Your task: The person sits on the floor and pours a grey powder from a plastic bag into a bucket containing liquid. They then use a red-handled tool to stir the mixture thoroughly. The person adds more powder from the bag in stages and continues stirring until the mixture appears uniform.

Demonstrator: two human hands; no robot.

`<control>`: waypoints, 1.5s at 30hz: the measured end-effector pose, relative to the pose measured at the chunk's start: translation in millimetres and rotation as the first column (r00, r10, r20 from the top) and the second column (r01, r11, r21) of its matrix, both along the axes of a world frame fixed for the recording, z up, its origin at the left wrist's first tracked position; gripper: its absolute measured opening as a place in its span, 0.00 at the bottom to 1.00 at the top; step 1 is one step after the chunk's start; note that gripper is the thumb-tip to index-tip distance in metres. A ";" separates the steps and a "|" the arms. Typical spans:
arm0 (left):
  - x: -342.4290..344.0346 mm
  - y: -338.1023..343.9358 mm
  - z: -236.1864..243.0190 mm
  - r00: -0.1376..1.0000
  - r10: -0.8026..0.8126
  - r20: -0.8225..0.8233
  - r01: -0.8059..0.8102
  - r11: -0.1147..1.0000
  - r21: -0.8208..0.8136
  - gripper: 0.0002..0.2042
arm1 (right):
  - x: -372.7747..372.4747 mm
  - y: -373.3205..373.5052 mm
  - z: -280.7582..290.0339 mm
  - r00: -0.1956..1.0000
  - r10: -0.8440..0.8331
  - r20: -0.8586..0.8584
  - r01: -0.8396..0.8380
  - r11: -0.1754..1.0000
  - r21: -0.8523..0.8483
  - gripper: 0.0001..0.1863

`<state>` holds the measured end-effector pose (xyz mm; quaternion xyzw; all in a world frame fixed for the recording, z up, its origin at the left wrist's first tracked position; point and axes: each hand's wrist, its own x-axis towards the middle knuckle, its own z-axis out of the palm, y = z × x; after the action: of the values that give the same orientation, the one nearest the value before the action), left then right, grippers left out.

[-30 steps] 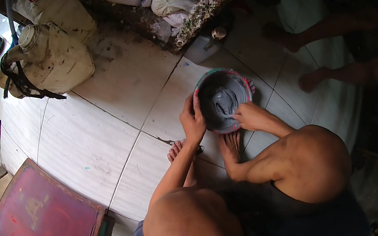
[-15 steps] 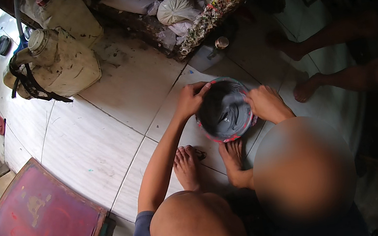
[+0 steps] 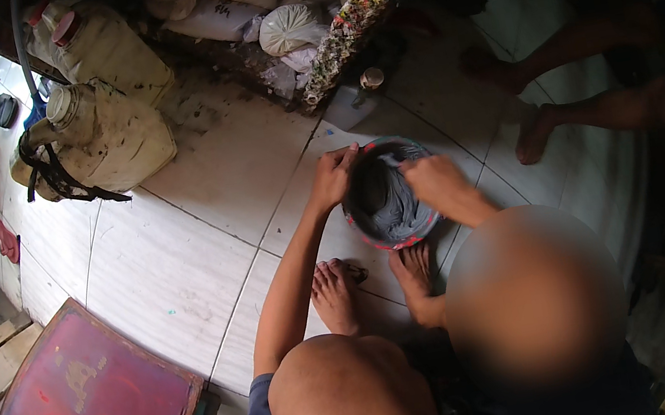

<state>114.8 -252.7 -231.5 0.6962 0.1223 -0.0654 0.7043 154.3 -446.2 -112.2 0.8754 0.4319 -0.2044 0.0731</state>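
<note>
A round basin (image 3: 402, 242) with a red and green spotted rim stands on the tiles just ahead of my feet. Thick grey paste (image 3: 399, 218) lies in it and smears its inner wall. My left hand (image 3: 334, 177) is closed on the basin's left rim, thumb lying along the top. Over the right side of the basin, my right hand (image 3: 440, 187) is closed round a slim stirring tool; a pale bit of it (image 3: 391, 161) shows past the fingers. The tool's lower end and its exact kind cannot be made out.
Dirty yellowish jerrycans (image 3: 98, 145) stand at the far left. A paint-crusted ledge (image 3: 354, 19) fronts several tied plastic bags (image 3: 289, 28). A clear container (image 3: 352, 106) sits beyond the basin. Another person's bare legs (image 3: 601, 129) are at right, a worn reddish board (image 3: 104, 395) at lower left.
My right hand has moved left and inward over the basin, with the tool's pale part now showing. The paste has shifted into new folds. My left hand keeps its hold on the rim.
</note>
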 end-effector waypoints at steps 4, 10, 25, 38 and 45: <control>1.3 -2.3 -3.1 1.000 -0.005 0.016 0.003 0.994 0.112 0.25 | -44.8 -5.7 -11.2 0.976 0.087 -0.199 -0.083 0.996 0.025 0.07; 4.7 2.1 -1.4 0.999 0.047 0.018 -0.049 0.974 0.220 0.27 | 15.5 -1.6 14.9 0.979 0.126 -0.160 -0.119 0.991 0.054 0.08; 10.2 -0.3 12.1 0.999 -0.029 0.032 0.019 0.958 0.287 0.20 | -13.3 -39.7 -25.9 0.886 -0.279 -0.370 0.326 0.943 0.070 0.12; 8.6 -1.3 10.8 0.998 -0.043 0.044 0.027 0.948 0.316 0.21 | 25.7 -30.0 4.0 0.849 -0.432 -0.303 0.419 0.901 -0.111 0.07; 7.6 -1.0 17.4 0.998 -0.030 0.054 0.013 0.957 0.291 0.23 | -12.7 -39.1 -18.6 0.860 -0.325 -0.393 0.266 0.943 -0.197 0.09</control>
<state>122.4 -253.7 -214.2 0.7950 0.1027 -0.0340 0.5968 141.6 -485.3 -130.8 0.8595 0.2826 -0.4258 0.0056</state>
